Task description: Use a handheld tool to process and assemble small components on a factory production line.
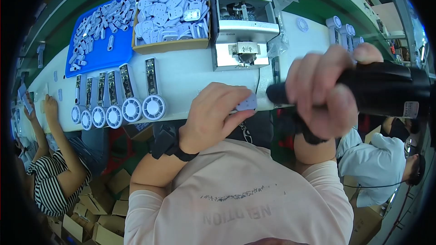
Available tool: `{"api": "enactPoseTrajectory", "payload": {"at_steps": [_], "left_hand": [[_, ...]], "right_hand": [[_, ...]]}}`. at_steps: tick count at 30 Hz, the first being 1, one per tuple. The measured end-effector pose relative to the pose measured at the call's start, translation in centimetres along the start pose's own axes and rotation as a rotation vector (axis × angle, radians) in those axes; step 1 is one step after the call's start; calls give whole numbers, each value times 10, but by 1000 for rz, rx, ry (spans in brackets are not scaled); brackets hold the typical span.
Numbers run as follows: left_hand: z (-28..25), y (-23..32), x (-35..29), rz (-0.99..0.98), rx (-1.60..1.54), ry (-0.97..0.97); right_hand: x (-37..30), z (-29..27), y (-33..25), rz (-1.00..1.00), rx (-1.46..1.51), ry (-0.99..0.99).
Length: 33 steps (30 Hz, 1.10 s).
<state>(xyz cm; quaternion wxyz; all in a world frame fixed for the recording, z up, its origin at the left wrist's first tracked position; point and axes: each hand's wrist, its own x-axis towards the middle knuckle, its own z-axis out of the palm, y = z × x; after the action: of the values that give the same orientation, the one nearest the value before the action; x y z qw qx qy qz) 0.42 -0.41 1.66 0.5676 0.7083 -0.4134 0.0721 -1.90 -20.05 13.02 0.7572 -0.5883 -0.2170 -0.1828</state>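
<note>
My left hand (211,115) pinches a small white plastic cover (246,103) with holes in it between thumb and fingers, just over the table's near edge. My right hand (324,86), slightly smeared by motion, is wrapped round a black electric screwdriver (381,86). The tool lies level and its narrow end points toward the cover, apart from it. Left of my hands stands a row of several white handheld fan bodies (154,106) with round grilles and bare circuit boards showing in their handles.
A silver screw feeder (243,29) stands beyond my hands. Beside it are a cardboard box (175,46) of white covers and a blue tray (100,59) of small white parts. More fans (335,25) stand at the far right. People sit at left (59,172) and right (372,163).
</note>
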Motion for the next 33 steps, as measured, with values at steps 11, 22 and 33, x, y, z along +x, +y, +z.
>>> {"api": "enactPoseTrajectory", "payload": {"at_steps": [11,22,33], "left_hand": [[0,2,0,-5,2,35],[0,4,3,-40,11,-41],[4,2,9,3,17,-20]], "right_hand": [[0,-17,72,272,-290,254],[-11,10,-12,-56,-84,102],[-14,8,-2,5,-190,64]]}}
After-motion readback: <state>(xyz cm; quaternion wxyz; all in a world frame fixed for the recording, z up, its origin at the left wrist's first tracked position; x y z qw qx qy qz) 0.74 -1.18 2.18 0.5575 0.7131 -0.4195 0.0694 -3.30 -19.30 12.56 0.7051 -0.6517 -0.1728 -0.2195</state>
